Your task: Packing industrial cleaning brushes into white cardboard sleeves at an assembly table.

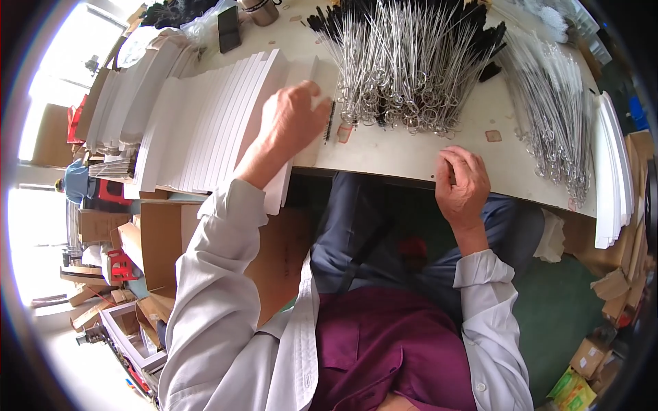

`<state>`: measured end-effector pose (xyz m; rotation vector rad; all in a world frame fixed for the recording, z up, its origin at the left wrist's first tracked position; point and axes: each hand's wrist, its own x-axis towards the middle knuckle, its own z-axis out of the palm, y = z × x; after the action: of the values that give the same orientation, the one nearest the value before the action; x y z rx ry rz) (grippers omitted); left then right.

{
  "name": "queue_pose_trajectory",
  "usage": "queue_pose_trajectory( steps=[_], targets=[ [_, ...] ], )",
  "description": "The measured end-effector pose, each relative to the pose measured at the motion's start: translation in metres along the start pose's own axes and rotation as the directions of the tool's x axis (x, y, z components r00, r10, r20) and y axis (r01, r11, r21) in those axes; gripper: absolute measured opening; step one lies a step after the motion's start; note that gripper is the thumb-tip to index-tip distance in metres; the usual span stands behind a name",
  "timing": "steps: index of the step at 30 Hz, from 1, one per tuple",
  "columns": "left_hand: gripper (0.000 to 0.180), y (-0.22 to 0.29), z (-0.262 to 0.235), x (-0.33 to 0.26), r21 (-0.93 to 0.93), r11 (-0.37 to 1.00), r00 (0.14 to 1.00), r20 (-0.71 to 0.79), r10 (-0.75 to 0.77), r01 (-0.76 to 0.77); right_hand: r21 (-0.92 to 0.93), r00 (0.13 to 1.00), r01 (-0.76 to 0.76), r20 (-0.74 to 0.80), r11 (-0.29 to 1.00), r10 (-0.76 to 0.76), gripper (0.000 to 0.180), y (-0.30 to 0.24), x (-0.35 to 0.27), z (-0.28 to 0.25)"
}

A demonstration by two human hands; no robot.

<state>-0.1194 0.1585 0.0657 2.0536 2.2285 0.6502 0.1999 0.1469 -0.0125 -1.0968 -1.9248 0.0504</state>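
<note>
My left hand (291, 120) rests on top of a fanned row of white cards (205, 127), fingers curled over the rightmost card, with a thin black-bristled brush (330, 122) lying just by its fingertips. My right hand (462, 181) lies on the front edge of the pale table (404, 151), fingers bent, with nothing visibly in it. Beyond both hands lies a big heap of wire-handled brushes with black tips (404, 61). A second heap of wire brushes with white bristles (555, 103) lies to the right.
More white card stacks (610, 171) stand at the table's right edge and at the far left (130, 96). A dark phone (229, 29) and a metal cup (260, 10) sit at the back. Cardboard boxes (161, 240) crowd the floor on the left.
</note>
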Motion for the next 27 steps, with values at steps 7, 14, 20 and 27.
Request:
queue_pose_trajectory(
  steps=[7,14,20,27],
  targets=[
    [0.021,0.023,0.023,-0.019,-0.224,0.968,0.989,0.073,0.132,-0.112,-0.019,1.000,0.020,0.004,1.000,-0.019,0.007,-0.002,0.000,0.001],
    [0.014,0.020,0.018,-0.018,-0.414,0.910,0.996,0.081,0.036,0.001,-0.008,1.000,0.016,0.017,1.000,-0.016,0.008,-0.001,-0.002,-0.001],
    [0.016,0.018,0.004,-0.010,-0.662,0.738,0.987,0.155,-0.038,0.133,0.039,1.000,0.000,0.018,0.999,-0.001,0.008,-0.001,-0.003,0.000],
    [0.012,0.040,-0.022,-0.013,-0.589,0.803,0.991,0.130,-0.014,0.088,0.125,0.986,0.159,0.039,0.979,-0.165,0.014,-0.026,0.046,-0.004]
  ],
)
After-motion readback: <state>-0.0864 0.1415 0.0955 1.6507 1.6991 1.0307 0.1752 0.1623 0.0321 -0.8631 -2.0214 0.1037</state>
